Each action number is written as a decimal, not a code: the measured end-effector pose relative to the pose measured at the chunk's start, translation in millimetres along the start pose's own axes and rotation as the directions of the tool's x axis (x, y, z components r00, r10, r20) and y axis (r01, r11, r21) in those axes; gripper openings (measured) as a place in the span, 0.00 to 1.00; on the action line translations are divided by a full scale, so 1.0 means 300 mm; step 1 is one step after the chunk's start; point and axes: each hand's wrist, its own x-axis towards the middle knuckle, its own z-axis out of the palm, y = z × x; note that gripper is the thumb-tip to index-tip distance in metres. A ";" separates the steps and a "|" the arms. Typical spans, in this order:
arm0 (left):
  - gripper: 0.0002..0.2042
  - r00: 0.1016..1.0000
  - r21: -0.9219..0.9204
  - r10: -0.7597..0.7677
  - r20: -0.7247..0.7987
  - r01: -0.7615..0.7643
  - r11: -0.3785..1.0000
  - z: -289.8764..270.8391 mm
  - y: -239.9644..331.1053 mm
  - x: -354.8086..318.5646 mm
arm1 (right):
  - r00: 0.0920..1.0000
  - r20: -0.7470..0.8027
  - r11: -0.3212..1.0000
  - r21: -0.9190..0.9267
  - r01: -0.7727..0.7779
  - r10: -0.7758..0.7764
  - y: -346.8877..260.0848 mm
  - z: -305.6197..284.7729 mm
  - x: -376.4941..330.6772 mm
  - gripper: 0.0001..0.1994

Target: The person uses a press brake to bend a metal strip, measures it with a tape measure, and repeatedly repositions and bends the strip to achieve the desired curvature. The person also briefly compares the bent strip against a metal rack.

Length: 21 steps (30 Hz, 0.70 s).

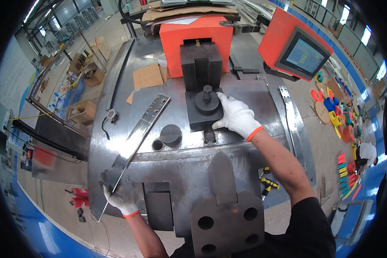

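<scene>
My left hand [121,201], in a white glove with an orange cuff, is closed around the near end of a long shiny metal bar [135,138]. The bar lies slantwise over the steel table, and its far end has several holes. My right hand [238,115], gloved alike, grips the right side of a black steel block [195,120], thumb and fingers apart around its corner. On this block sits a round dark disc with a bolt [207,95] standing up in its centre. Left of the block, a dark steel cylinder [171,135] stands beside a small round hole.
Behind the block rises an orange machine housing [195,28]; a touchscreen panel [304,53] hangs to its right. Another metal bar [290,116] lies at the table's right edge, near yellow-black screwdrivers [269,185]. A pointed steel block [223,180] stands close in front. Cardboard [148,76] lies far left.
</scene>
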 end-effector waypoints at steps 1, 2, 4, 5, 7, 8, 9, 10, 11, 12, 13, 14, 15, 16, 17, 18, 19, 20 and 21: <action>0.21 0.999 0.040 0.007 -0.034 -0.005 0.999 0.008 -0.020 -0.006 | 0.999 0.014 0.999 0.001 -0.045 0.045 -0.032 -0.004 -0.007 0.58; 0.21 0.998 0.081 0.015 -0.069 -0.009 0.997 0.016 -0.045 0.003 | 0.996 0.029 0.996 0.001 -0.089 0.089 -0.050 -0.006 -0.011 0.58; 0.22 0.985 0.121 -0.002 -0.174 0.023 0.992 0.041 -0.093 0.013 | 0.994 0.015 0.993 0.021 -0.112 0.112 -0.038 0.007 -0.006 0.59; 0.22 0.979 0.139 -0.111 -0.172 0.136 0.981 0.156 -0.126 -0.013 | 0.992 0.008 0.991 0.032 -0.126 0.126 -0.035 0.009 -0.004 0.59; 0.27 0.981 0.370 -0.071 -0.181 0.135 0.919 0.087 -0.150 0.011 | 0.986 0.027 0.985 0.049 -0.167 0.166 -0.048 0.001 -0.014 0.61; 0.27 0.973 0.394 -0.085 -0.213 0.165 0.904 0.065 -0.139 0.011 | 0.982 0.038 0.981 0.058 -0.185 0.183 -0.057 -0.003 -0.018 0.61; 0.28 0.965 0.418 -0.097 -0.245 0.195 0.887 0.044 -0.127 0.008 | 0.984 0.033 0.983 0.048 -0.174 0.173 -0.059 0.006 -0.011 0.62; 0.28 0.955 0.438 -0.116 -0.275 0.231 0.869 0.048 -0.128 0.008 | 0.985 0.027 0.984 0.040 -0.172 0.171 -0.055 0.018 -0.003 0.62; 0.28 0.958 0.424 -0.134 -0.255 0.235 0.874 0.052 -0.130 0.004 | 0.985 0.022 0.985 0.032 -0.169 0.169 -0.051 0.024 0.001 0.63; 0.28 0.960 0.411 -0.151 -0.235 0.239 0.880 0.057 -0.132 -0.003 | 0.984 0.014 0.984 0.019 -0.177 0.177 -0.048 0.026 0.002 0.64; 0.28 0.962 0.401 -0.164 -0.220 0.242 0.883 0.060 -0.128 -0.015 | 0.983 0.012 0.983 0.007 -0.182 0.182 -0.060 0.024 -0.004 0.65; 0.27 0.964 0.373 -0.177 -0.200 0.243 0.895 0.056 -0.130 -0.024 | 0.982 0.011 0.983 -0.004 -0.186 0.186 -0.074 0.023 -0.008 0.66; 0.26 0.965 0.345 -0.190 -0.181 0.243 0.907 0.049 -0.137 -0.030 | 0.980 0.001 0.980 -0.015 -0.199 0.199 -0.089 0.027 -0.010 0.66; 0.25 0.966 0.317 -0.202 -0.160 0.244 0.917 0.047 -0.141 -0.035 | 0.977 -0.008 0.977 -0.025 -0.213 0.213 -0.102 0.034 -0.010 0.67; 0.25 0.968 0.314 -0.197 -0.155 0.237 0.919 0.046 -0.138 -0.039 | 0.974 -0.017 0.973 -0.035 -0.227 0.226 -0.114 0.041 -0.010 0.68; 0.25 0.970 0.312 -0.192 -0.151 0.231 0.922 0.046 -0.132 -0.044 | 0.973 -0.017 0.972 -0.023 -0.233 0.232 -0.123 0.047 -0.009 0.69; 0.25 0.971 0.304 -0.192 -0.142 0.227 0.925 0.055 -0.138 -0.042 | 0.970 -0.021 0.970 -0.014 -0.244 0.243 -0.127 0.045 -0.008 0.70; 0.25 0.970 0.295 -0.186 -0.158 0.226 0.928 0.064 -0.143 -0.045 | 0.966 -0.026 0.967 -0.004 -0.256 0.255 -0.131 0.046 -0.006 0.71; 0.24 0.968 0.286 -0.181 -0.174 0.225 0.931 0.074 -0.149 -0.051 | 0.959 -0.021 0.959 0.011 -0.282 0.282 -0.141 0.054 0.005 0.72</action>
